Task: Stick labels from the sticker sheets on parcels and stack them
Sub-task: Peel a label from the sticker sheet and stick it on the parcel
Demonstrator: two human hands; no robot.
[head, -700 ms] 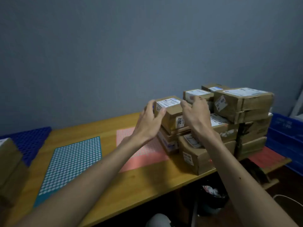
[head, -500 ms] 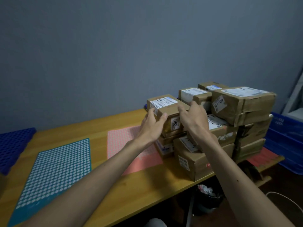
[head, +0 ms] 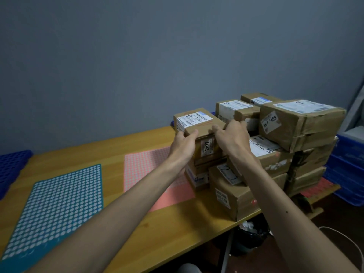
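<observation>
Since half a second ago both your hands have closed in on the small parcel [head: 197,123]. The left thumb, then raised clear, now hooks over its near top edge, and the right hand has slid down onto its near right corner.

At the far left a blue plastic grid [head: 11,168] pokes in beside the wooden table [head: 157,243]. Next lie a teal sticker sheet [head: 57,205] of white dots and a pink sticker sheet [head: 145,170] that reaches the foot of the boxes. Both lie flat, likely kept within reach for labelling.

Your left hand [head: 182,148] grips the small parcel's near left corner, thumb on top, the other fingers hidden behind its side. The parcel sits on the left column of the stack [head: 232,203], white label up. Your right hand [head: 232,140] clamps the opposite corner, fingers curled together over the edge. Both forearms reach straight out. The two-sided grip looks meant to square the box on the pile.

Further right a big parcel [head: 301,123] tops the tallest column, and blue crates [head: 350,174] stand past the table's end.
</observation>
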